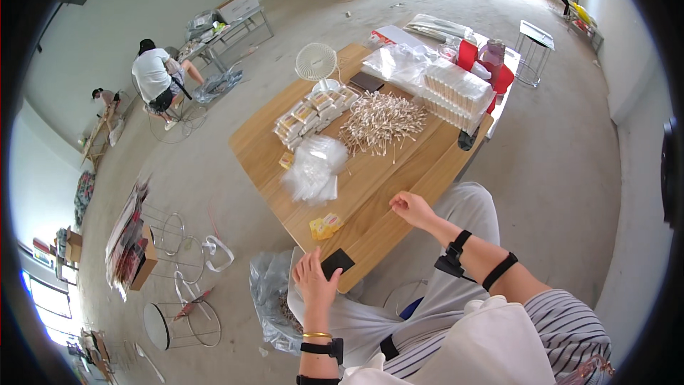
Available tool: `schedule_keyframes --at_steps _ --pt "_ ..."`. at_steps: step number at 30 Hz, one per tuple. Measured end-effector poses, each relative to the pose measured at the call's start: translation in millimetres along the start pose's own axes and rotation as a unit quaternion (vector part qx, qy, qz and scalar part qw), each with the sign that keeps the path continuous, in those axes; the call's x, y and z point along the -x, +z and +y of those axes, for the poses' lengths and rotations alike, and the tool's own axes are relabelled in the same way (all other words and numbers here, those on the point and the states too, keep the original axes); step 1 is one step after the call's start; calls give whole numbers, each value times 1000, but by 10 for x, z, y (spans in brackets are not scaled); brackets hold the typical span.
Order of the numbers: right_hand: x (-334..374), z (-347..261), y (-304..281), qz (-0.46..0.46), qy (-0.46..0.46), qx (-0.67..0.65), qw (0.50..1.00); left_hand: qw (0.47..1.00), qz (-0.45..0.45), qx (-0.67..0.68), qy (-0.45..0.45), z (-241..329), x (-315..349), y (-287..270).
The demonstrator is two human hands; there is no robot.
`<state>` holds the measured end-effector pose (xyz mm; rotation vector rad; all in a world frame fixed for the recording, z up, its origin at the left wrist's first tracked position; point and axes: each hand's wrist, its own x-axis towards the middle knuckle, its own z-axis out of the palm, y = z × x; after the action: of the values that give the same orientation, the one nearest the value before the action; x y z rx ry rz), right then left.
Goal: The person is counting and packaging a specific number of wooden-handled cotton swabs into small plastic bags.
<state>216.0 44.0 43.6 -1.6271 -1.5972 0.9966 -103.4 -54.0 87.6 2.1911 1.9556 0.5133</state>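
Observation:
My left hand (311,276) is at the near left corner of the wooden table (385,199), its fingers apart. Beside its thumb a flat black rectangle (337,264) lies on the tabletop; whether the hand touches it is hard to tell. Over the table's near right edge is my right hand (412,208), with curled fingers that hide whatever they may hold. Yellow printed slips (325,227) lie near the left edge. Beyond them are loose clear plastic bags (313,167), a heap of cotton swabs (382,122) and stacked small packs (313,115) of swabs.
A white fan (316,63) stands at the far left edge. Stacked clear packs (456,93) and plastic film crowd the far right. A grey plastic sack (274,303) stands beside my left leg. Wire-legged stools (182,324) are at left; a seated person (157,75) works farther off.

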Motion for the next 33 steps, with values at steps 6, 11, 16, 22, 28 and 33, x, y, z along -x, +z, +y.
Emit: schedule_keyframes --at_steps 6,11,16,22,28,33 --pt "-648 145 -121 97 -119 113 982 991 -39 71 107 560 -524 456" --pt "-1076 -191 -11 47 -130 195 971 992 -58 64 89 766 -1213 920" --pt "-1600 -429 185 51 -170 252 951 995 -6 15 95 876 -1723 1247" --pt "-2089 -642 423 40 -112 374 920 998 -17 -52 17 956 -1975 1368" --pt "-2098 -502 490 39 -82 460 883 996 28 -78 30 974 -1943 1426" --pt "-1618 -301 321 44 -112 448 886 998 12 -46 47 1064 -1760 1356"
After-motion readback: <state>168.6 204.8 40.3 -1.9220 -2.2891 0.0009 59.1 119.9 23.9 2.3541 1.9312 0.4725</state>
